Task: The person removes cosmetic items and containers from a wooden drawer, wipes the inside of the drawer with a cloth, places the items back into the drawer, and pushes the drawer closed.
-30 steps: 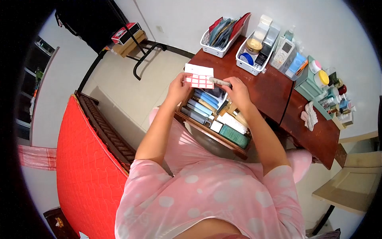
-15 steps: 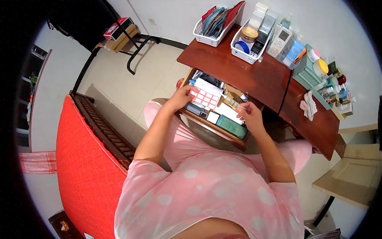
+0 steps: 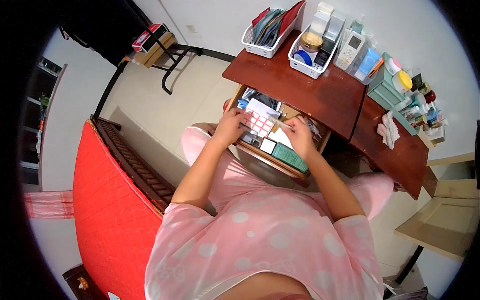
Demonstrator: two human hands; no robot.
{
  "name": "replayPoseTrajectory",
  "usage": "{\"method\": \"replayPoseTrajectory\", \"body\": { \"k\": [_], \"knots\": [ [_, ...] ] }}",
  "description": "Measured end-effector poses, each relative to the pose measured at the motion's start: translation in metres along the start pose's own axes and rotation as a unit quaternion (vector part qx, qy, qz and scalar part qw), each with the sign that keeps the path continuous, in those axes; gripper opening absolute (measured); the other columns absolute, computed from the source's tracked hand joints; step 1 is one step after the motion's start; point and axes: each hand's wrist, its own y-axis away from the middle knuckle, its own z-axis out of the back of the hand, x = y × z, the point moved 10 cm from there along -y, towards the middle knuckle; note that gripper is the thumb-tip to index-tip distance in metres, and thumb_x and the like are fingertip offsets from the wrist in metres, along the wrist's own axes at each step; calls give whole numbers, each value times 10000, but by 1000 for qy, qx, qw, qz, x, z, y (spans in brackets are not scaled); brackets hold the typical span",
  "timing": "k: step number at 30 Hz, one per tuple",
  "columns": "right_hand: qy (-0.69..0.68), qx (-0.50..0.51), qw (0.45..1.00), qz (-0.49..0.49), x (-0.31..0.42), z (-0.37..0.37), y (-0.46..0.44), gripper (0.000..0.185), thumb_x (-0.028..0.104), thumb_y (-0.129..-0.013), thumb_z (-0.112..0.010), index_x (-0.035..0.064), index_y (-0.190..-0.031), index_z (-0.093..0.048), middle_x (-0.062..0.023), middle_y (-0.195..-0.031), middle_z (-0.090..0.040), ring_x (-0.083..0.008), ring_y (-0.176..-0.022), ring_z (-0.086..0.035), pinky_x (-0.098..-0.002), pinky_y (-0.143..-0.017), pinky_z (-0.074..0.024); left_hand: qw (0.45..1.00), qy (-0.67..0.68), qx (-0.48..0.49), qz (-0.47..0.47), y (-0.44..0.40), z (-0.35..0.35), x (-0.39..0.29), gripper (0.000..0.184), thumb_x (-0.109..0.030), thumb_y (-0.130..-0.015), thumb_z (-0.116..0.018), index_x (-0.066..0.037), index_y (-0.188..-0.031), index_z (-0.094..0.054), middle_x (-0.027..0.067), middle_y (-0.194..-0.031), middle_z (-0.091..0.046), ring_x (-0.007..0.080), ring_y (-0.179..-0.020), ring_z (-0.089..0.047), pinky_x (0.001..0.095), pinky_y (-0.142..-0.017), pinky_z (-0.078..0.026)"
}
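Over the open drawer (image 3: 295,176), my left hand (image 3: 230,126) pinches the left edge of a white sheet with red-outlined labels (image 3: 258,123). A pale, slim stick-like item (image 3: 280,122) is gripped in my right hand (image 3: 300,135), its tip pointing left near the sheet's right edge. Beneath the sheet and between my hands, the drawer holds a green box (image 3: 290,157), a small white box (image 3: 268,146) and several other packages, some of them hidden by the sheet.
On the dark red table (image 3: 330,107) stand a white basket of packets (image 3: 270,50), a white basket of jars (image 3: 311,70), a green organizer (image 3: 385,97) and a crumpled cloth (image 3: 388,131). A red bed (image 3: 110,200) lies left.
Both hands came down from above the drawer's back edge to over its contents, bringing the sheet. Most recently, my right hand moved up and left, closer to the sheet.
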Motion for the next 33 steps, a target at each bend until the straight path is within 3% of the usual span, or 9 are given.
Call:
{"method": "replayPoseTrajectory", "body": {
  "k": [2, 3, 6, 7, 10, 16, 21, 23, 33],
  "knots": [
    [-17, 2, 1000, 17, 2, -21, -16, 166, 84, -829, -712, -12, -937, -629, -172, -942, -595, -308, -832, -611, -399, -732, -489, 999, 32, 26, -1, 8, -3, -8, 393, -48, -713, -792, -61, -1090, -680, 141, -1189, -621, 333, -1133, -587, 401, -984, -479],
    [8, 4, 1000, 16, 7, -28, -22, 162, 76, -824, -706, -10, -934, -623, -187, -959, -601, -361, -867, -614, -426, -771, -495, 998, 47, 38, -1, 11, -4, -12, 403, -52, -702, -805, -70, -1085, -681, 135, -1188, -623, 332, -1153, -577, 406, -996, -471],
    [49, -32, 997, 48, 8, -46, -41, 126, 36, -830, -698, -17, -920, -628, -179, -915, -598, -329, -823, -624, -396, -726, -502, 991, 111, 73, -18, 18, -7, -22, 399, -63, -693, -820, -88, -1067, -682, 123, -1177, -630, 322, -1131, -590, 392, -981, -477],
    [58, -20, 997, 43, 3, -52, -46, 160, 54, -839, -666, 2, -984, -623, -198, -1009, -609, -407, -946, -608, -460, -829, -494, 986, 137, 87, -28, 20, -14, -21, 393, -67, -690, -829, -78, -1053, -680, 122, -1153, -638, 314, -1106, -601, 382, -959, -483],
    [113, -23, 993, 22, -11, -60, -58, 177, 26, -865, -614, 7, -1040, -628, -206, -1017, -606, -403, -967, -602, -452, -846, -490, 983, 133, 114, -53, 28, -19, -32, 382, -73, -680, -838, -63, -1031, -687, 127, -1112, -647, 307, -1078, -613, 377, -937, -490],
    [83, 5, 993, 83, 21, -42, -30, 227, -19, -892, -553, 4, -1109, -615, -196, -1064, -574, -390, -1015, -590, -443, -874, -479, 978, 138, 123, -101, 35, -24, -46, 352, -176, -668, -858, -98, -978, -709, 90, -1064, -658, 301, -1035, -618, 412, -899, -475],
    [34, 104, 993, 51, 34, -32, 9, 201, 9, -888, -600, 14, -1089, -611, -165, -1075, -569, -368, -1005, -596, -420, -853, -488, 971, 107, 187, -107, 47, -37, -58, 284, -237, -674, -849, -188, -922, -721, -4, -1023, -644, 228, -1064, -580, 417, -948, -356],
    [22, 123, 992, 21, 35, -27, 20, 170, 29, -885, -625, 26, -1055, -614, -146, -1069, -574, -345, -991, -604, -409, -839, -491, 972, 91, 178, -120, 49, -42, -57, 281, -233, -674, -846, -195, -923, -722, -9, -1015, -645, 225, -1053, -584, 415, -941, -365],
    [73, 143, 983, 93, 55, -12, 56, 150, 127, -852, -704, 49, -959, -634, -127, -986, -596, -339, -944, -599, -407, -803, -493, 969, 92, 162, -162, 51, -39, -67, 213, -192, -711, -803, -166, -897, -702, 0, -938, -626, 232, -999, -587, 387, -942, -364]
  ]
}}
